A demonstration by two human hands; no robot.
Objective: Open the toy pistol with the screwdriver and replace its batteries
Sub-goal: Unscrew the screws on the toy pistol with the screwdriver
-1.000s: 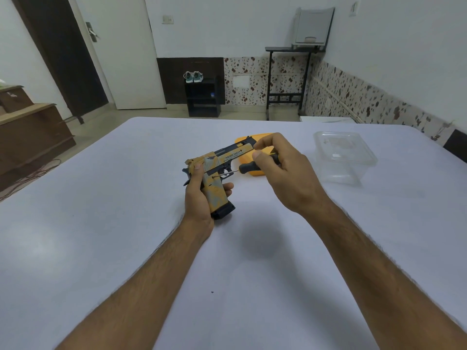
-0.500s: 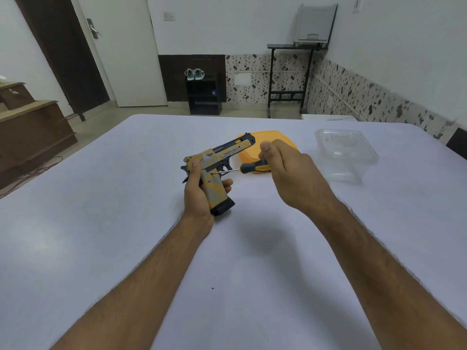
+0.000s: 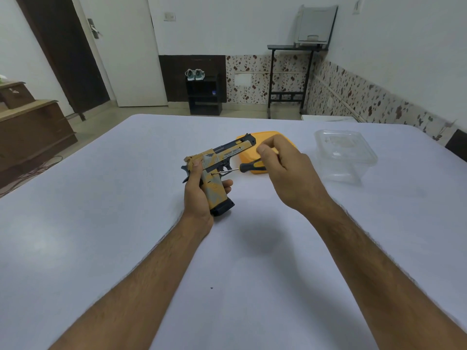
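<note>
In the head view, the toy pistol (image 3: 217, 170) is sitting just left of the frame's centre, held up off the white table (image 3: 101, 223) with its barrel pointing toward the upper right. The left hand (image 3: 199, 195) is wrapping round the grip from behind, thumb lying up along the near side and fingertips showing past the front of the grip. The right hand (image 3: 285, 173) is holding the screwdriver (image 3: 242, 168) by its black-and-orange handle; the fingers are loosely curled and partly lifting off it, so exactly how firmly they are pinching cannot be told. The thin shaft is running leftward, its tip meeting the pistol's side just above the grip, likely at a screw.

The pistol is looking like light, rigid moulded plastic, smooth enough to twist in the palm, so the full wrap on the grip seems the right hold while the driver is pressing in. The screw itself would be tiny and easy to lose.

An orange lid (image 3: 273, 147) is lying just behind the right hand, and a clear plastic container (image 3: 346, 157) is standing further right, apart from both hands. The table is stretching wide below and to the left of the hands, its far edge well above them in the frame.
</note>
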